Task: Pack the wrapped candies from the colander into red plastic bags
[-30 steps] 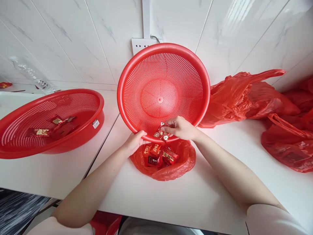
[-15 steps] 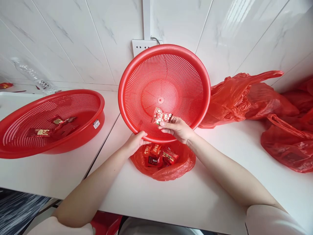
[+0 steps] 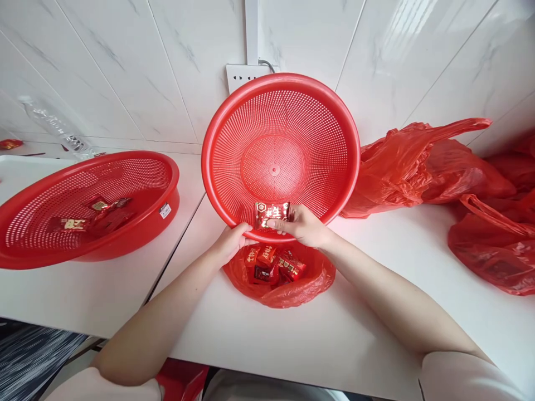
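A red perforated plastic basket (image 3: 273, 167) is tilted toward me above the table. My left hand (image 3: 230, 243) grips its lower rim, thumb over the edge. With my right hand (image 3: 304, 226) I pinch a small red wrapped snack packet (image 3: 267, 214) with gold and white printing, just inside the basket's lower wall. No other packet shows in this basket. Right below the rim sits an opened red plastic bag (image 3: 288, 297), holding several red packets (image 3: 267, 270); the basket hides its far side.
To the left, a second red basket (image 3: 144, 245) holds several packets. Tied red plastic bags (image 3: 397, 167) lie along the wall at the right. A clear bottle (image 3: 58, 131) lies back left, and a power strip (image 3: 236, 78) is behind the basket.
My right hand has brought the packet slightly down and left, toward the basket's lower rim, and the packet now lies level. My left hand keeps its hold on the rim.
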Demonstrator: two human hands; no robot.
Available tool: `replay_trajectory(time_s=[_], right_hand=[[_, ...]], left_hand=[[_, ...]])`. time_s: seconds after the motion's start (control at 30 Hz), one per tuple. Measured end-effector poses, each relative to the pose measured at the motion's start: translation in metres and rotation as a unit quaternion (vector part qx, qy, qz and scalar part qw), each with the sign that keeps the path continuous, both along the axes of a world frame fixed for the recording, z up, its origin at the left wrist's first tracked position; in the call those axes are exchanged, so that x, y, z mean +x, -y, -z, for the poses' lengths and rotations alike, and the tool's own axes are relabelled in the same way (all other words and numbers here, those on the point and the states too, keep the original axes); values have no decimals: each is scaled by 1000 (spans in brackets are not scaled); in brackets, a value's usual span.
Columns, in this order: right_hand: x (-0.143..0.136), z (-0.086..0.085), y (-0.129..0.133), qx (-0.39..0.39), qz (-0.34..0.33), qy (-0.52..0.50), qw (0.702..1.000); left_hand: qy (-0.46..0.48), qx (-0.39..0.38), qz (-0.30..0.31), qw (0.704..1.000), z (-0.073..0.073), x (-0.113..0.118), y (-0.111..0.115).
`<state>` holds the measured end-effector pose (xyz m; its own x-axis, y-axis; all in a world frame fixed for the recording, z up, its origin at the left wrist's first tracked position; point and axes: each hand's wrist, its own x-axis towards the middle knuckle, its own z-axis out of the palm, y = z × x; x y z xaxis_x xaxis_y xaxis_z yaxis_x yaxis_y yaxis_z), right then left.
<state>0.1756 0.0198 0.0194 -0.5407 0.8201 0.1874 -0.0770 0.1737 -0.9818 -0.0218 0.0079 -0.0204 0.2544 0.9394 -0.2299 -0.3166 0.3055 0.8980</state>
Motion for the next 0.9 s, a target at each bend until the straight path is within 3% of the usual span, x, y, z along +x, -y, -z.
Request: replay_trajectory(time_s=[0.1,0.23,0.33,0.43,0.6,0.8,0.9], right_hand=[[4,-17,13,54,-67,109,990],[16,-35,22,118,-88,327,934],[27,-43,21,151,-74,377,911],[38,-49,17,174,-77,376,907],[51,-57,13,273,66,389,877],[54,-50,10,363,158,378,837],[52,-47,3,429,227,326,811]], left_hand=[[-16,-10,-23,1000,-2,0,0],[6,-17,-18,1000,-6,-1,0],[25,-13,1,1000,-7,-5,-2],[14,-6,-26,1000,-6,-11,-6],[19,14,-59,998,-20,-19,-7],[1,47,-110,993,-46,-29,1],[4,94,-67,993,-57,-34,5]])
